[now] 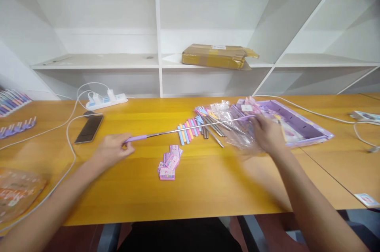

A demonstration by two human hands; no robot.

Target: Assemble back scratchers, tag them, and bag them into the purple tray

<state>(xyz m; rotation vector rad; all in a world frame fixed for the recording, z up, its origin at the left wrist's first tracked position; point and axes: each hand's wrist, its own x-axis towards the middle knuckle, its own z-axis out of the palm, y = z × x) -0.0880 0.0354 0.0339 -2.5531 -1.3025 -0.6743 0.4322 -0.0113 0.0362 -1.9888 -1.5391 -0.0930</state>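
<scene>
A telescopic back scratcher (pixel 169 131) is stretched across the table between my two hands, its thin metal rod drawn out long. My left hand (pixel 111 149) grips the end of its purple handle. At the other end, my right hand (pixel 267 131) is closed on the purple head, partly hidden and blurred. Below the rod lie several pink, blue and yellow handles (pixel 187 132) in a row. Beside them are metal rods (pixel 214 128) and small hand-shaped scratcher heads (pixel 199 119). Printed cards (pixel 170 165) form a loose pile nearer me.
Clear plastic bags (pixel 237 135) and a purple tray (pixel 308 141) sit at the right. On the left are a phone (pixel 89 129), a power strip (pixel 107 102), white cables and an orange bag (pixel 19 192). A taped carton (pixel 213 56) rests on the shelf behind.
</scene>
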